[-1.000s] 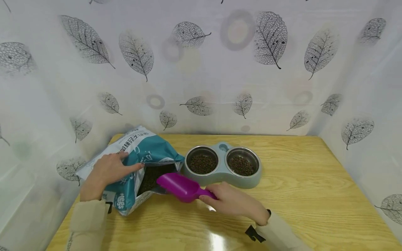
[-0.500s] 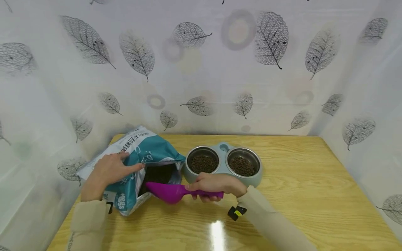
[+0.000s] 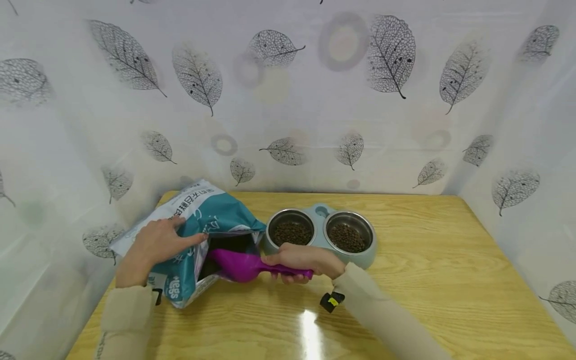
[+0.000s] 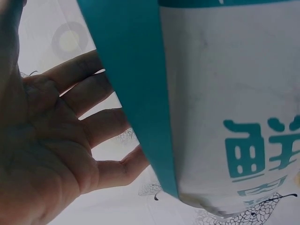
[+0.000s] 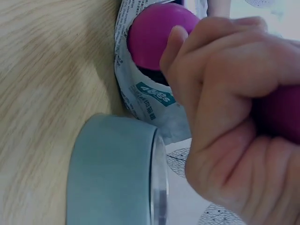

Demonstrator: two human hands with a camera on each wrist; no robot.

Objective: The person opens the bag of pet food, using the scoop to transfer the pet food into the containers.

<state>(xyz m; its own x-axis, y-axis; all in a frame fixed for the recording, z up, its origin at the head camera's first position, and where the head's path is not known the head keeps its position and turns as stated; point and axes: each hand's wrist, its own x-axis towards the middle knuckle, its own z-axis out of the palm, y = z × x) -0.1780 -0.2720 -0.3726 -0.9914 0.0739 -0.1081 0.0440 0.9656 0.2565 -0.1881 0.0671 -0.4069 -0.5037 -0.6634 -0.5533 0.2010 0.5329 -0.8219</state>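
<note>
A purple scoop (image 3: 243, 266) sits with its bowl partly inside the mouth of a teal and white kibble bag (image 3: 229, 212), which lies tilted at the left. My right hand (image 3: 299, 260) grips the scoop's handle. In the right wrist view the curled fingers (image 5: 234, 70) wrap the handle, and the bowl shows in the bag's mouth. Resting on the bag's upper side is my left hand (image 3: 159, 242), its thumb near the opening. The left wrist view shows those fingers (image 4: 108, 124) loosely extended against the bag's side. Dark kibble inside the bag is mostly hidden.
Just right of the bag stands a grey-blue double feeder (image 3: 366, 257) with two steel bowls. Kibble lies in the left bowl (image 3: 292, 234) and the right bowl (image 3: 345, 237). The wooden table (image 3: 432, 280) ends at a leaf-patterned curtain (image 3: 315, 110).
My right hand has swung leftward and turned, taking the scoop from outside the bag's mouth to partly within it. The left hand and the feeder stay put.
</note>
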